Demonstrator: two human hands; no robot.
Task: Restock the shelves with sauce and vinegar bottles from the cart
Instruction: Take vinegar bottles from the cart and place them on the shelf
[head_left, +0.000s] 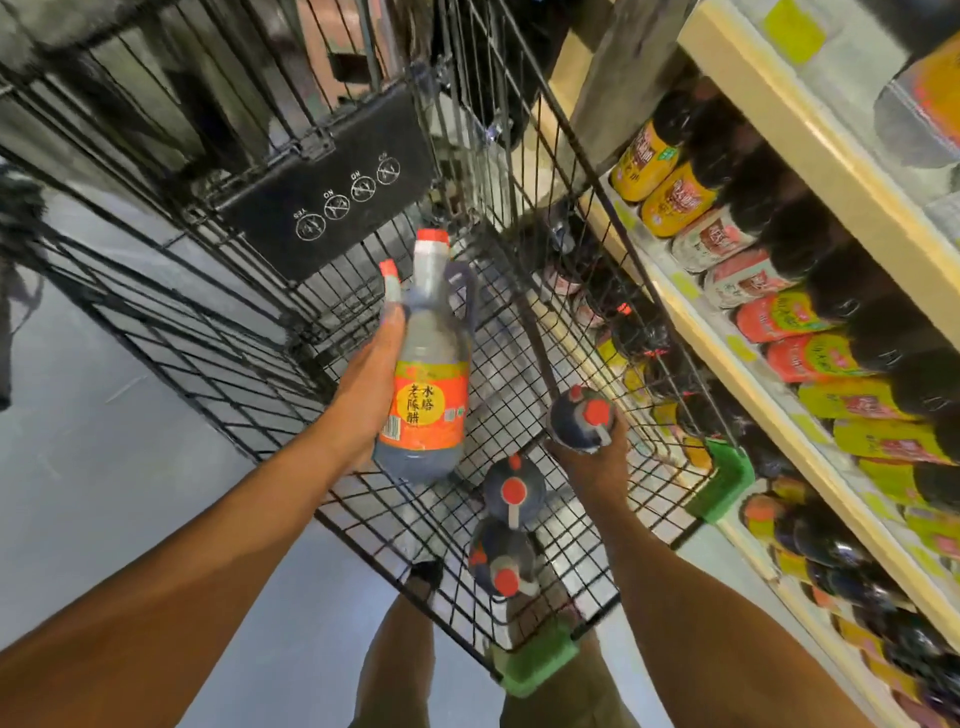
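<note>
Grey shop floor (104, 441), wire cart (171, 332). My left hand (363, 389) clasps an orange-labelled vinegar bottle (428, 395) over the cart; two red-capped bottles (511, 493) stand inside; my right hand (597, 470) wraps a third bottle (579, 418) beside stocked shelves (831, 156).

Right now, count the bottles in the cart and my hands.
5. Left hand holds the labelled bottle and a rear bottle; right hand holds a third bottle; near bottle and middle bottle stand in the cart. Others may be hidden.
</note>
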